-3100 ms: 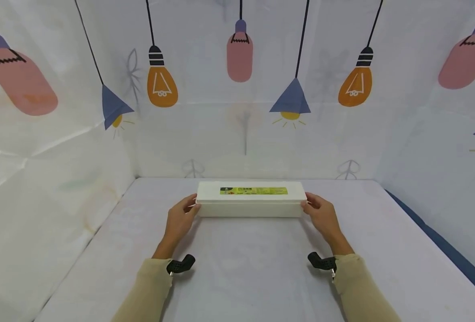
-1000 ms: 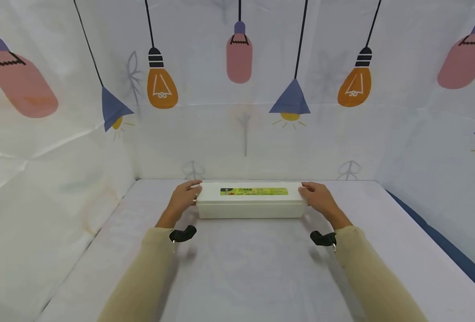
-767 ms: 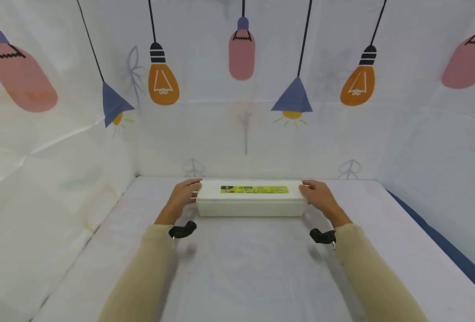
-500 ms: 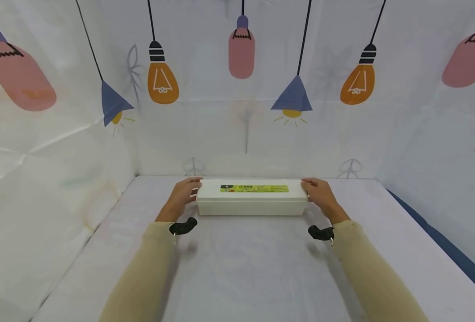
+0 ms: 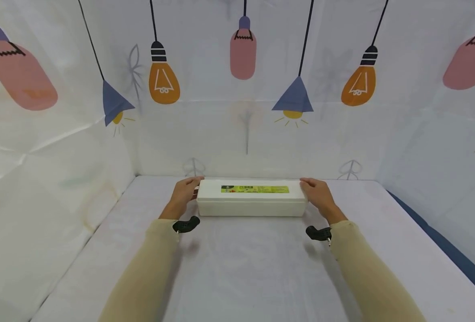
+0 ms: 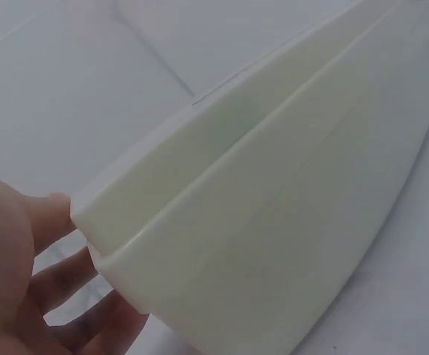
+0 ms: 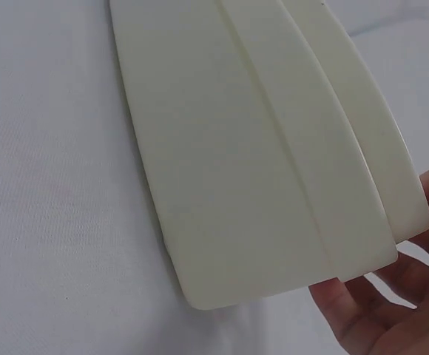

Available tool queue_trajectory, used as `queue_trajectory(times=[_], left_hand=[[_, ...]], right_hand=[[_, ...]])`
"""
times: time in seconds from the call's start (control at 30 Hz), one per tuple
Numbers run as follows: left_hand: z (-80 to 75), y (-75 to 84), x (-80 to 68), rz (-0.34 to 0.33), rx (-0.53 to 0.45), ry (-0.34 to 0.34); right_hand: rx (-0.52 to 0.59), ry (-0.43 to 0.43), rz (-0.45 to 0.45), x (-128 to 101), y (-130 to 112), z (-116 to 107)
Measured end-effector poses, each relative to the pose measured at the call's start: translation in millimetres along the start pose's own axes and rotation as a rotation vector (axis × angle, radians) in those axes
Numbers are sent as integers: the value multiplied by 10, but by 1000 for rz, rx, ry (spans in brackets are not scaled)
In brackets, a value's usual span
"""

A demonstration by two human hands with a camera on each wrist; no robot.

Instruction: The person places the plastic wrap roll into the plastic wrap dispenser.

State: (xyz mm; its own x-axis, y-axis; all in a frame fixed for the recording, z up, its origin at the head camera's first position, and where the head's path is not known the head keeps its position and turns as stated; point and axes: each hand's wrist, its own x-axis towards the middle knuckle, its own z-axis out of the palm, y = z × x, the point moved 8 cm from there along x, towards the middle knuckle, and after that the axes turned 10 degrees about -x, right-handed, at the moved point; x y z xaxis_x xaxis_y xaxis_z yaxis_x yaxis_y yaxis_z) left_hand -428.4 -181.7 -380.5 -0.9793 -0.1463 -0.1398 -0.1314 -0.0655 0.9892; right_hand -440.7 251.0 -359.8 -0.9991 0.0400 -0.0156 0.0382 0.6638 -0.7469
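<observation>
A white cloth-covered table (image 5: pixel 237 268) walled by lamp-printed sheets holds a long white plastic box with a yellow-green label (image 5: pixel 252 202) near the back wall; since three seconds ago the left hand (image 5: pixel 184 193) and right hand (image 5: pixel 319 195) have slid from the box's near corners to clasp its ends; open cloth lies in front of the box.

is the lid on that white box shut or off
Shut: the lid sits flush on the white box, its seam closed in both wrist views.
</observation>
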Motion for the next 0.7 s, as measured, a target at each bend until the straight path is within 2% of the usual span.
queue_trajectory(times=[0.23,0.53,0.7], left_hand=[[-9,13,26,-1,9,-26],[-33,29,75,-30,-17,67],[-22,54,87,-35,6,76]], right_hand=[[4,-10,7,21,17,36],[-8,33,4,17,-17,12],[-24,36,1,8,-10,16]])
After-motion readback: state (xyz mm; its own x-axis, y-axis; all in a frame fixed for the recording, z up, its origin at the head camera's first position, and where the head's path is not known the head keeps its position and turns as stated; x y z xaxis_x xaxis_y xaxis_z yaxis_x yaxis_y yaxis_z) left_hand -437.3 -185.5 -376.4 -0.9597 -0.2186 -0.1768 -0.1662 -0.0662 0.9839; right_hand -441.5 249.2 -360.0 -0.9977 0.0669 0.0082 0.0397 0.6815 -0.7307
